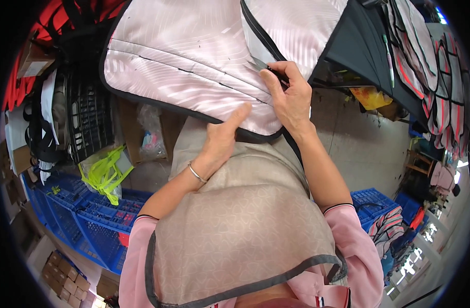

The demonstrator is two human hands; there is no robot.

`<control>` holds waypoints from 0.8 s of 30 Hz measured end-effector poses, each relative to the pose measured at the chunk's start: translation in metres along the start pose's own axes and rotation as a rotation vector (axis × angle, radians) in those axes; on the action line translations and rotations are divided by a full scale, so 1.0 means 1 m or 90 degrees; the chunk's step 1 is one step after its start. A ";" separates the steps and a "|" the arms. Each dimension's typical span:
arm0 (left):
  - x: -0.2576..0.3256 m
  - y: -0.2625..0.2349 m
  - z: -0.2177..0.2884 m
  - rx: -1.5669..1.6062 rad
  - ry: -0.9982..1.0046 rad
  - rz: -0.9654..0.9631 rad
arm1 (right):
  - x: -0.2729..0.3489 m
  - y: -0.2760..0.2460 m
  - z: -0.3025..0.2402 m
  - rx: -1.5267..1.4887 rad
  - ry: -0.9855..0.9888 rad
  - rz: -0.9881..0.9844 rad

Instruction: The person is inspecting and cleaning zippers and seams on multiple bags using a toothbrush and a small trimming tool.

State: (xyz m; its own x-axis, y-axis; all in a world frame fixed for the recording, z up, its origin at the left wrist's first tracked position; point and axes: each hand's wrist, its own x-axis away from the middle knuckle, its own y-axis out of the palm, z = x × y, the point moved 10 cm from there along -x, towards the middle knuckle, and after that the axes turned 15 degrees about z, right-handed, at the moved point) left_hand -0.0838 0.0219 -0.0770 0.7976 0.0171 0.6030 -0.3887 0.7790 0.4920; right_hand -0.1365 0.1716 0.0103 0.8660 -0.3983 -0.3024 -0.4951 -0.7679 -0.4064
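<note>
A pale pink, shiny fabric piece (194, 56) with black bound edges lies spread out in front of me. A dark zipper strip (260, 32) runs across its upper part, and a dark-dashed seam (204, 74) crosses its middle. My left hand (222, 136) is closed on the near bound edge, thumb on top and the other fingers hidden beneath. In my right hand (291, 95) is a small pair of scissors (259, 64) with dark handles. Their pale pointed blades aim left, over the fabric beside the zipper strip.
Blue plastic crates (99, 220) stand at the left, with a bright yellow-green bag (108, 172) above them. Another blue crate (373, 203) is at the right. Striped fabric pieces (440, 87) hang at the far right. A beige apron (240, 215) covers my lap.
</note>
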 end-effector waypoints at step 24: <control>0.009 0.015 0.008 0.034 -0.058 -0.043 | 0.041 -0.051 -0.067 0.170 -0.431 0.063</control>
State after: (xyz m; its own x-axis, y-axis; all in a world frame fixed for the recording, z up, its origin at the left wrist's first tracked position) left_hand -0.0860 0.0285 -0.0595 0.7790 -0.0934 0.6201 -0.3610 0.7417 0.5653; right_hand -0.0712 0.1604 0.0765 0.6256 0.0044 -0.7801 -0.6437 -0.5621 -0.5193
